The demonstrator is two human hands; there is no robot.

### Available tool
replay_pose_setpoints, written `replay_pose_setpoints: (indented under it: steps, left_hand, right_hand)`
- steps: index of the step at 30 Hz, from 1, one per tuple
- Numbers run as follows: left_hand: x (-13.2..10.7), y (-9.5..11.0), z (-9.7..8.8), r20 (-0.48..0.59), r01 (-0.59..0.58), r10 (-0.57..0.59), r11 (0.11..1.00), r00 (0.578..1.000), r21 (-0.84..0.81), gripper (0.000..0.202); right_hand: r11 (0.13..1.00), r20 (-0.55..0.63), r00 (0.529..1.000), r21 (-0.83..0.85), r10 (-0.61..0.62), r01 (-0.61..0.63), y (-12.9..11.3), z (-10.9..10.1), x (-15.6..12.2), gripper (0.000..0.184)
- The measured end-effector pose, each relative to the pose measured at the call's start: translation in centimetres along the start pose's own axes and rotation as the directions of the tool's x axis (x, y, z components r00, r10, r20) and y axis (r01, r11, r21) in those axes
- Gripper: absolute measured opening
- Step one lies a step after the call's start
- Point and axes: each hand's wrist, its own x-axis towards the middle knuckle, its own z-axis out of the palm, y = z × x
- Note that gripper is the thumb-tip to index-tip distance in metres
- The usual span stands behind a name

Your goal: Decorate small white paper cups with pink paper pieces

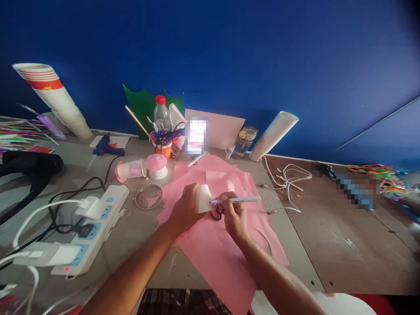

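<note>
spreading over a worn board surface (138,236) beneath a deep blue wall (210,57), a large, thin sheet of pink paper (213,262) runs off the near edge toward the person's lap. left of the pink sheet sit a white plastic power strip (95,227) tangled with black cables and a blue glue gun (106,146), with a tall tapered stack of red-banded paper cups (54,98) farther off. beyond the sheet stand a clear plastic water bottle (161,114) with a red cap and a ribbed stack of white cups (274,135). thin white wires (288,179) curl to the right of it.

over the middle of the sheet, the left hand (185,208) is closed around a smooth white paper cup (202,198), holding it on its side against the palm and fingers. the right hand (233,214) pinches a slim pale marker (236,200), its tip touching the cup's curved wall. black-handled scissors (215,214) lie on the paper just beneath both hands, mostly hidden by the cup and right hand. two pixelated patches, one just beyond the sheet and one far right, can't be made out.
</note>
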Motion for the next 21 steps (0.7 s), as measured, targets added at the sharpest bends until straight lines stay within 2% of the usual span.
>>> replay_pose_setpoints:
  steps: [8, 14, 21]
  left_hand:
    - [0.0, 0.2, -0.1, 0.006, 0.011, -0.011, 1.0, 1.0, -0.007, 0.066]
    - [0.0, 0.0, 0.0, -0.002, -0.013, 0.013, 1.0, 1.0, -0.016, 0.065]
    - [0.0, 0.1, 0.1, -0.011, -0.028, 0.028, 1.0, 1.0, 0.01, 0.063]
  right_hand:
    - [0.997, 0.01, 0.999, -0.06, -0.045, 0.045, -0.8, 0.2, 0.0, 0.022]
    - [0.988, 0.044, 0.995, -0.117, -0.094, 0.098, -0.2, -0.1, 0.0, 0.022]
    - [0.988, 0.069, 0.994, -0.121, -0.085, 0.093, 0.5, -0.2, -0.2, 0.023]
